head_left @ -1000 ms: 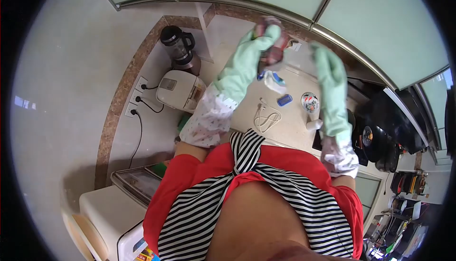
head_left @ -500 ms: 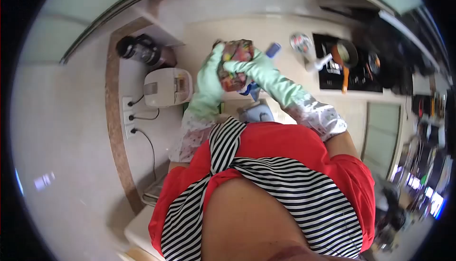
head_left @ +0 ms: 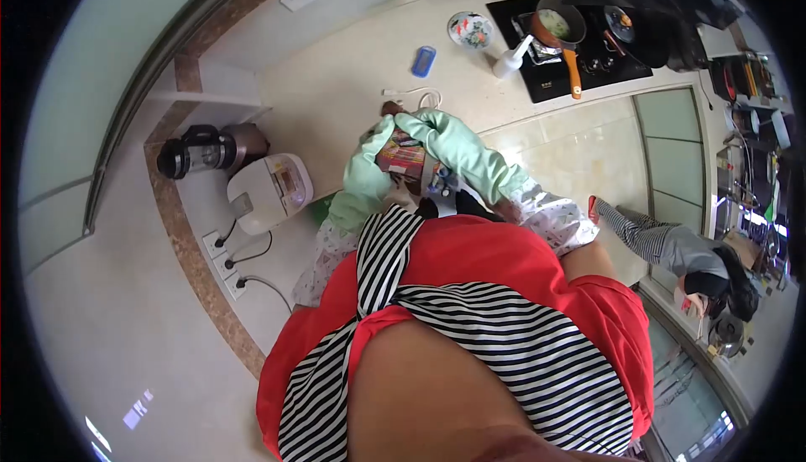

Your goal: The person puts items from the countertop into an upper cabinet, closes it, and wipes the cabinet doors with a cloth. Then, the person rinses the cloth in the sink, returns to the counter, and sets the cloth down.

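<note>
A package with colourful printing, mostly red and dark (head_left: pixel 401 160), is held close in front of my body at the counter's edge. My left hand (head_left: pixel 369 153), in a pale green rubber glove, grips its left side. My right hand (head_left: pixel 426 130), gloved the same way, is bent over its upper right side. The gloves hide much of the package and most of my fingertips. A small brown thing (head_left: pixel 391 108) shows just beyond the hands; its kind is unclear. Below the package is something grey and blue (head_left: pixel 442 183), partly covered.
On the counter (head_left: pixel 336 84) are a white cord (head_left: pixel 416 93), a blue tray-like object (head_left: pixel 424 61), a patterned plate (head_left: pixel 472 31) and a white bottle (head_left: pixel 510 60). An orange-handled pan (head_left: pixel 557 23) sits on the hob (head_left: pixel 546 84). A rice cooker (head_left: pixel 270 191) and blender (head_left: pixel 201 153) stand left. Another person (head_left: pixel 680 248) is at right.
The view has turned and shifted. Both hands have drawn the package nearer my body, and it appears more covered by the gloves. The other person now shows clearly at the right.
</note>
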`<state>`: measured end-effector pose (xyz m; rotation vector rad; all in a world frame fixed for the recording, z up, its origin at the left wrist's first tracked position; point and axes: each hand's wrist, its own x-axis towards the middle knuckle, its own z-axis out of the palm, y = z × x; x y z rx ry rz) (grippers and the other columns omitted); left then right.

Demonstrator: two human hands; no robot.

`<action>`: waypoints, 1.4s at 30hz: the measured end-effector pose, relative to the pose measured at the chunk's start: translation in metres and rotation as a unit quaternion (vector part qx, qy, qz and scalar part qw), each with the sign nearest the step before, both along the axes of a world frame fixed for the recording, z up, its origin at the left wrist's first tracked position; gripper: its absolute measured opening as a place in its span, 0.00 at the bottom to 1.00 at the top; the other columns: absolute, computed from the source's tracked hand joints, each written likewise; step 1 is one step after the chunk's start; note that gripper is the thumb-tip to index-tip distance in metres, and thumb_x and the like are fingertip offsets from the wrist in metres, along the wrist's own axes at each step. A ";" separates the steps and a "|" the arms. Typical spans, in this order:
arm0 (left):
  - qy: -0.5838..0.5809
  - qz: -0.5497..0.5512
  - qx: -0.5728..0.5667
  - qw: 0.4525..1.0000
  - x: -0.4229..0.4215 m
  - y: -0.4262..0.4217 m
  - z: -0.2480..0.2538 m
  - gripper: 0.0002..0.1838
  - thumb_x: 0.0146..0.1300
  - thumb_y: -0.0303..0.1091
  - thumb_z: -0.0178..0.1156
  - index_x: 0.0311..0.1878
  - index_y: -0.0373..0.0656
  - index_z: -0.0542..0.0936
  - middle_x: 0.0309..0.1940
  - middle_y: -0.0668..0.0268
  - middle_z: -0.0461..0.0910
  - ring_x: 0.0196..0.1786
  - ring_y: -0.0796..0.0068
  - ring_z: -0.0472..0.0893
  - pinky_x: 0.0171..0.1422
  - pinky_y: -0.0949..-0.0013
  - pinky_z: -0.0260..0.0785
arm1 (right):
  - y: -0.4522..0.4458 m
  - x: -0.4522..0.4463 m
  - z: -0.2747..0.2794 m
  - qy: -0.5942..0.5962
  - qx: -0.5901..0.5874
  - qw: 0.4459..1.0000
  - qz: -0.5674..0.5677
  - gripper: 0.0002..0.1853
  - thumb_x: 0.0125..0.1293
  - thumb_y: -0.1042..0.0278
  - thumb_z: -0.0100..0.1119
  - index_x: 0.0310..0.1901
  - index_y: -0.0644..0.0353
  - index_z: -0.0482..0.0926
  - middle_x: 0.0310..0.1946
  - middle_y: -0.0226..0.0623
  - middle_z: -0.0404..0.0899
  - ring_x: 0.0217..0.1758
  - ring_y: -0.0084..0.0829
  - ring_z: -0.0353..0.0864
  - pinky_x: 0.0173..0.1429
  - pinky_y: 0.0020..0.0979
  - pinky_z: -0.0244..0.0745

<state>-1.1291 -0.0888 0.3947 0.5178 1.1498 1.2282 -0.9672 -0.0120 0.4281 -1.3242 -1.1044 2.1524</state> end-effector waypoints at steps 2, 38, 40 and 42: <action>0.073 0.059 -0.025 0.995 0.009 0.012 0.030 0.19 0.73 0.42 0.63 0.58 0.38 0.77 0.50 0.60 0.82 0.51 0.72 0.84 0.55 0.67 0.79 | 0.001 0.000 -0.003 -0.005 0.026 0.999 -0.046 0.20 0.69 0.51 0.69 0.47 0.64 0.84 0.36 0.32 0.86 0.40 0.20 0.82 0.47 0.25 0.78; -0.321 -0.101 0.159 0.928 0.176 0.246 0.181 0.20 0.73 0.42 0.63 0.62 0.43 0.77 0.54 0.66 0.82 0.55 0.72 0.83 0.62 0.64 0.78 | 0.211 0.114 0.168 0.033 0.463 0.701 -0.542 0.14 0.65 0.73 0.72 0.49 0.69 0.82 0.47 0.40 0.87 0.45 0.23 0.84 0.51 0.23 0.78; -0.335 -0.097 0.166 0.922 0.172 0.263 0.155 0.20 0.73 0.43 0.64 0.60 0.42 0.78 0.52 0.66 0.83 0.54 0.72 0.83 0.61 0.63 0.79 | 0.223 0.112 0.158 -0.036 0.492 0.694 -0.525 0.17 0.65 0.67 0.73 0.48 0.72 0.82 0.51 0.43 0.86 0.47 0.31 0.85 0.54 0.31 0.79; -0.390 -0.111 0.153 0.901 0.161 0.269 0.138 0.19 0.74 0.43 0.62 0.61 0.44 0.78 0.53 0.63 0.83 0.54 0.68 0.83 0.60 0.61 0.80 | 0.220 0.105 0.162 -0.210 0.528 0.670 -0.478 0.21 0.63 0.62 0.74 0.49 0.71 0.82 0.50 0.46 0.87 0.47 0.35 0.86 0.55 0.35 0.78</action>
